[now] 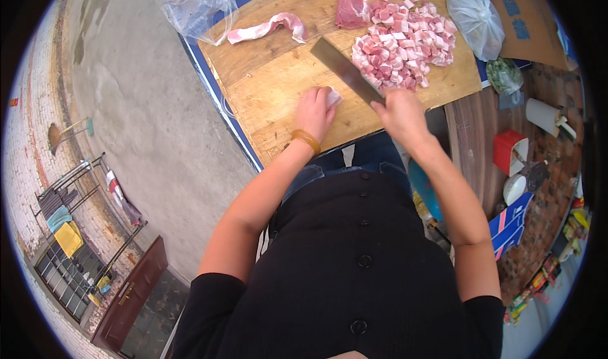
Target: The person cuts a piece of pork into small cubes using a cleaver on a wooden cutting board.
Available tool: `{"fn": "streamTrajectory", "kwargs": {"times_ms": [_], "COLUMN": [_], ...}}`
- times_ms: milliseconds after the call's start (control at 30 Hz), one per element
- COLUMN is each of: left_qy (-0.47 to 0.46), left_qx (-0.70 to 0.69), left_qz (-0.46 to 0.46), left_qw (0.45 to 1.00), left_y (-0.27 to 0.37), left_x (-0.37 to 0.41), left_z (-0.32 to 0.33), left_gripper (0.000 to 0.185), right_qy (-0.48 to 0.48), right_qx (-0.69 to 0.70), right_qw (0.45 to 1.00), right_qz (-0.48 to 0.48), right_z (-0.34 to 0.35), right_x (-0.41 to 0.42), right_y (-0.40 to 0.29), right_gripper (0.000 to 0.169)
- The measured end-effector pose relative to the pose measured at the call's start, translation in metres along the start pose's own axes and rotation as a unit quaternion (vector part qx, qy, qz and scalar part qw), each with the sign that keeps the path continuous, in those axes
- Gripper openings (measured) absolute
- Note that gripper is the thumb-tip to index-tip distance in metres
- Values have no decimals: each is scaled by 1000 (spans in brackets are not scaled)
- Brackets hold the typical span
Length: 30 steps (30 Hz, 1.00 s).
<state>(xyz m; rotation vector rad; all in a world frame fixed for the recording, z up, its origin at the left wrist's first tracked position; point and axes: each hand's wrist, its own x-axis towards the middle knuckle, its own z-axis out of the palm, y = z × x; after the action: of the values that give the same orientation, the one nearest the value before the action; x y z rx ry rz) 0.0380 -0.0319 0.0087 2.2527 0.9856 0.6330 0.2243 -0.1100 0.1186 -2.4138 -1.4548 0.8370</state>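
My left hand, with an amber-coloured bangle at the wrist, grips a small pale piece of meat on the wooden cutting board. My right hand is closed around the handle of a cleaver; its handle is mostly hidden by the fingers. The blade slants up and left, just beside the heap of diced pork. A larger chunk of red meat touches the heap's upper left side. Apart from these, a long strip of fatty pork lies near the board's far left part.
A clear plastic bag overlaps the board's upper left corner. Beyond its right edge are a tied white plastic bag, a cardboard box and bagged greens. A red container and a paper roll stand farther right.
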Motion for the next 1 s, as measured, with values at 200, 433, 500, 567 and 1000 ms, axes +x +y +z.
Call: {"fn": "streamTrajectory", "kwargs": {"times_ms": [200,433,500,567,1000], "left_qy": [45,19,19,19,36], "left_qx": [-3,-4,-12,-17,-77], "left_qz": [70,80,64,54,-1], "left_qw": [997,997,998,998,996], "left_y": [-16,-23,-24,-25,-27], "left_x": [-14,-18,-18,-20,-17], "left_z": [7,18,21,24,27], "left_gripper": [31,29,29,30,20], "right_qy": [36,20,-5,-22,34], "right_qx": [12,-44,-77,-93,-31], "right_qw": [999,996,995,994,997], "right_qz": [-16,-77,-62,-51,-59], "right_z": [22,36,33,33,84], "right_x": [-27,-53,-60,-59,35], "right_y": [-13,-6,-11,-15,-54], "right_gripper": [11,5,4,5,6]}}
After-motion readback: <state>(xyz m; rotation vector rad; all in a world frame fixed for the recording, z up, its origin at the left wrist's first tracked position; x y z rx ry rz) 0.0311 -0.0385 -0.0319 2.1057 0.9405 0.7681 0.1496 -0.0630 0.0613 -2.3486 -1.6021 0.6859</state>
